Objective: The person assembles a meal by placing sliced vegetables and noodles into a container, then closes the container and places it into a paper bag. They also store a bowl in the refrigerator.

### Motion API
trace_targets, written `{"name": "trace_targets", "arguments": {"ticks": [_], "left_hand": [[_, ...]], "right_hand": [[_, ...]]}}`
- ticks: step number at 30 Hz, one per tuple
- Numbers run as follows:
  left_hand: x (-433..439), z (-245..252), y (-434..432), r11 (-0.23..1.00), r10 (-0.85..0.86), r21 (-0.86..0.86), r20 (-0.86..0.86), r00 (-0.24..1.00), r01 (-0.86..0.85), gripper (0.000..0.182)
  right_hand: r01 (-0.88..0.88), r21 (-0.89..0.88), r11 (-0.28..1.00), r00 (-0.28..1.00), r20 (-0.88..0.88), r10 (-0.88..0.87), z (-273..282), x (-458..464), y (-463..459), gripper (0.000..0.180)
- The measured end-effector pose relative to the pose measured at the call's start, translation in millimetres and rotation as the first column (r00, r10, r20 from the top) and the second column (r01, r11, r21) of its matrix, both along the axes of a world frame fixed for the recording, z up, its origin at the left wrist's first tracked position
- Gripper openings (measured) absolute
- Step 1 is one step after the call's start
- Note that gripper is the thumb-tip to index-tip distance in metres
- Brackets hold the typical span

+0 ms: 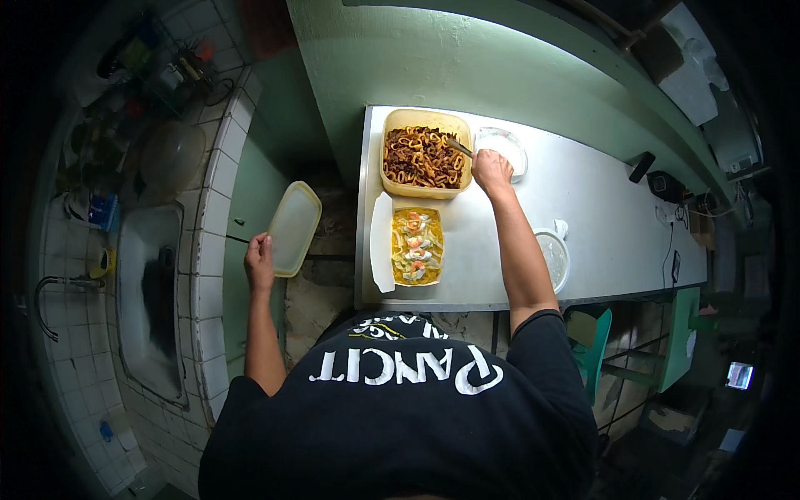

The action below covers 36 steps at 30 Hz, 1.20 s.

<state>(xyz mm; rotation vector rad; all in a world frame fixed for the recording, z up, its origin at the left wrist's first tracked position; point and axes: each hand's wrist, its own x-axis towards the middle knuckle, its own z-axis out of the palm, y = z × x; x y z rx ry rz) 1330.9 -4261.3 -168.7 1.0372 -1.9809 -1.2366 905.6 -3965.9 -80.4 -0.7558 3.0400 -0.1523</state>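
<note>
My left hand [259, 256] grips the edge of a pale plastic lid [296, 231], held tilted over the floor gap between sink counter and table. My right hand [494, 170] is closed around the handle of a metal utensil [459, 147]. Its far end reaches into a yellowish plastic tub [426, 191] of dark sauced squid rings [425, 156]; the tip is not clearly visible. Nearer to me sits an open white paper box [382, 250] of yellow noodles [417, 247], topped with shredded cabbage, shrimp and pieces of egg. A shallow clear container [505, 140] with white contents lies partly behind my right hand.
The white table [600, 206] runs right along a green wall [500, 56]. A round white-rimmed tub [553, 259] stands beside my right forearm. A tiled counter with a sink [150, 300] borders the left. A green plastic chair [590, 344] is right of me; a phone [677, 265] lies farther along.
</note>
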Motion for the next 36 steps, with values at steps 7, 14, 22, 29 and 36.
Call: {"name": "trace_targets", "arguments": {"ticks": [7, 14, 22, 29, 36], "left_hand": [[13.8, -7.6, 5.8, 0.999, 0.004, -0.051, -0.01, 1.0, -0.004, 0.028], [26.2, -10.6, 7.9, 0.999, 0.04, -0.021, 0.031, 0.999, -0.039, 0.027], [17.7, -5.4, 6.7, 0.999, 0.012, -0.043, 0.027, 1.0, -0.01, 0.027], [27.8, -9.6, 6.5, 0.999, 0.045, -0.019, -0.003, 0.999, -0.045, 0.025], [27.5, -9.2, 8.1, 0.999, 0.035, -0.013, 0.015, 0.999, -0.035, 0.024]], "right_hand": [[-0.104, -0.246, 0.964, 0.992, -0.09, 0.084, 40.9, 29.6, 37.7, 0.026], [-0.58, -0.122, 0.805, 0.784, 0.184, 0.593, 52.0, 81.6, 78.8, 0.011], [-0.616, -0.004, 0.787, 0.781, 0.128, 0.612, 41.1, 92.6, 72.8, 0.016], [-0.323, -0.08, 0.943, 0.946, 0.007, 0.325, 77.5, 45.2, 80.2, 0.019], [-0.256, 0.243, 0.936, 0.96, -0.052, 0.277, 49.9, 29.2, 25.1, 0.019]]}}
